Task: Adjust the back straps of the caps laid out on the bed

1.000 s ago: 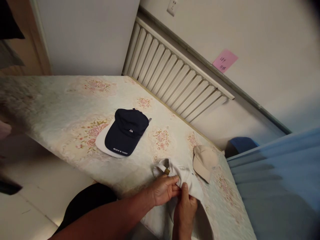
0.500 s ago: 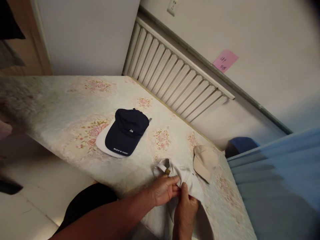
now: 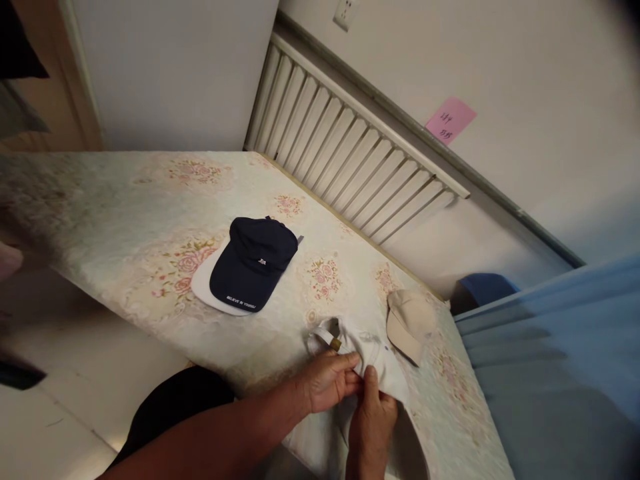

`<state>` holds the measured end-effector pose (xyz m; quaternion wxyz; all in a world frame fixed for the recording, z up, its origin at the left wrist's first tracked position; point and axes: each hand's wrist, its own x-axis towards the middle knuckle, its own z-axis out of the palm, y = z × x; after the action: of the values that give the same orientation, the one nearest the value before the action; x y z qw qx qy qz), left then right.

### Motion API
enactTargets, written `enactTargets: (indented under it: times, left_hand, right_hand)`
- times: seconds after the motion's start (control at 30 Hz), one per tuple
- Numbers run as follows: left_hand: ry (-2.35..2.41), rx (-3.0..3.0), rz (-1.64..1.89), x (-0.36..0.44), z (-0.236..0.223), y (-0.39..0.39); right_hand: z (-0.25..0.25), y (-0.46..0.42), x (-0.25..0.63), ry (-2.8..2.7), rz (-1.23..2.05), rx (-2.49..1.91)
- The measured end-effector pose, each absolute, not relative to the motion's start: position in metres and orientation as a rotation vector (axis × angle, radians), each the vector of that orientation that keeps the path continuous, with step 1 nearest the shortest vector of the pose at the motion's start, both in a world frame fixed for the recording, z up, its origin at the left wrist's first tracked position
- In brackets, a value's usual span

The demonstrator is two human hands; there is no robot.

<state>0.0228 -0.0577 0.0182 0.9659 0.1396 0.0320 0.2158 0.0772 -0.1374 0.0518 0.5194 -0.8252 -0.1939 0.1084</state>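
A white baseball cap (image 3: 387,373) is held in both my hands over the near part of the floral-covered table (image 3: 270,333). My left hand (image 3: 333,383) pinches its fabric close to the back strap and brass-coloured buckle. Gripping the cap beside it, my right hand (image 3: 373,420) has its thumb pressed on top; its other fingers are largely hidden. Further off lies a navy baseball cap (image 3: 255,267) with white lettering on its brim, on top of another cap with a white brim (image 3: 203,283). To the right rests a beige cap (image 3: 413,323).
A white radiator (image 3: 340,140) runs along the wall behind the table. Blue cloth (image 3: 560,360) hangs at the right edge, with a dark blue item (image 3: 485,291) beside it. A pink note (image 3: 451,120) is on the wall. Tiled floor (image 3: 60,413) shows at lower left.
My right thumb has shifted very slightly to the right on the white cap. Otherwise the hands and the caps look the same.
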Motion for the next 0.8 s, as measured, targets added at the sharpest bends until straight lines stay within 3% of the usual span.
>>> enactTargets:
  times: [0.8]
  left_hand:
    - [0.037,0.313,0.440,0.0201,0.0226,-0.0582]
  right_hand:
    - [0.0507,-0.1366,0.0784,-0.453,0.216,-1.939]
